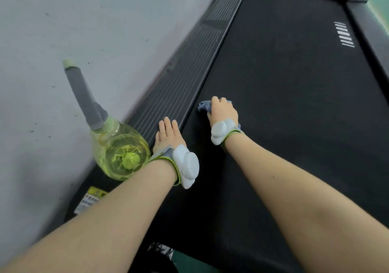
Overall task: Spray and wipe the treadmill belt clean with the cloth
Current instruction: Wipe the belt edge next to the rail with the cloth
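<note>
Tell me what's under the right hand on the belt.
A bunched blue cloth sticks out left of the right hand and past its fingers, on the black treadmill belt. The hand covers the rest of the cloth.

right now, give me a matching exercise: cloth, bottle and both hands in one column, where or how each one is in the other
1 cloth
2 spray bottle
3 left hand
4 right hand

a flat on the ribbed side rail
b bunched on the belt, under a hand
c yellow-green, in no hand
d gripping the cloth

Pairs: 1-b, 2-c, 3-a, 4-d
</note>
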The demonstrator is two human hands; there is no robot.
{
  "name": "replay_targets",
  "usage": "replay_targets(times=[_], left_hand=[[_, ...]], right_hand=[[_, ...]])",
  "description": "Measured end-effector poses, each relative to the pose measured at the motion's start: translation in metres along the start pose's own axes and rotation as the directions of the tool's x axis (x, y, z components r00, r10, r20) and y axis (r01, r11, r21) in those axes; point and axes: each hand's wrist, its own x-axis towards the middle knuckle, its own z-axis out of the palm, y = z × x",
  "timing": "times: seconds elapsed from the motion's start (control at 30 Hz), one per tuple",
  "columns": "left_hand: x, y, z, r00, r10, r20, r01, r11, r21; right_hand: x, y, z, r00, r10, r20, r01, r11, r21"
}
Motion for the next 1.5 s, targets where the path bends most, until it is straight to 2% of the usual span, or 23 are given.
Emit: replay_targets(times=[0.1, 0.17, 0.3, 0.4, 0.5, 0.6, 0.7, 0.77, 0.83, 1.03, 1.1, 1.2, 1.37, 1.5], left_hand=[[-0.001, 0.000, 0.000, 1.000, 0.024, -0.006, -0.024, 1.000, 0.003], [-0.003, 0.001, 0.000, 0.999, 0.034, -0.009, -0.034, 0.999, -0.005], [-0.001, -0.001, -0.004, 0.999, 0.047, 0.002, -0.047, 0.997, -0.064], [-0.003, -0.002, -0.003, 0.999, 0.043, -0.003, -0.043, 0.998, -0.047], [-0.004, -0.003, -0.001, 0.999, 0.043, -0.011, -0.043, 0.999, -0.022], [-0.004, -0.002, -0.002, 0.999, 0.050, 0.005, -0.050, 0.999, 0.001], [-0.005, -0.002, -0.002, 0.998, 0.061, 0.007, -0.061, 0.998, 0.029], [-0.005, -0.002, -0.003, 0.998, 0.058, 0.015, -0.059, 0.998, 0.035], [-0.006, -0.001, -0.004, 0.998, 0.053, 0.019, -0.054, 0.998, 0.037], [-0.008, 0.000, -0.005, 0.999, 0.037, 0.028, -0.038, 0.999, 0.032], [-0.009, 0.001, -0.006, 0.999, 0.046, 0.027, -0.047, 0.998, 0.041], [-0.010, -0.001, -0.007, 0.998, 0.057, 0.030, -0.058, 0.998, 0.036], [-0.011, -0.001, -0.008, 0.998, 0.059, 0.037, -0.060, 0.998, 0.034], [-0.013, -0.001, -0.010, 0.996, 0.073, 0.044, -0.074, 0.997, 0.030]], right_hand=[[0.015, -0.004, -0.003, 0.989, 0.146, 0.024, -0.148, 0.984, 0.096], [0.008, -0.006, -0.003, 0.991, 0.121, 0.056, -0.127, 0.984, 0.126], [-0.032, -0.011, -0.004, 0.990, -0.089, 0.113, 0.072, 0.986, 0.153], [-0.059, -0.011, -0.001, 0.948, -0.298, 0.110, 0.286, 0.952, 0.113], [-0.058, -0.009, 0.002, 0.921, -0.379, 0.094, 0.375, 0.925, 0.057], [-0.032, -0.008, 0.004, 0.946, -0.320, 0.051, 0.322, 0.946, -0.027], [0.006, -0.013, 0.002, 0.995, -0.104, 0.009, 0.104, 0.995, -0.014], [0.019, -0.016, 0.002, 1.000, -0.001, 0.020, 0.001, 1.000, 0.022], [0.012, -0.018, 0.003, 1.000, -0.007, 0.014, 0.006, 0.999, 0.034], [-0.064, -0.008, 0.008, 0.952, -0.305, 0.032, 0.303, 0.952, 0.054], [-0.070, -0.003, 0.010, 0.935, -0.353, 0.039, 0.352, 0.936, 0.023], [-0.042, 0.004, 0.009, 0.961, -0.277, -0.001, 0.277, 0.960, -0.051], [0.016, 0.022, 0.000, 0.996, 0.027, -0.080, -0.028, 1.000, -0.013], [-0.002, 0.018, 0.000, 0.997, 0.044, -0.069, -0.041, 0.998, 0.037]])
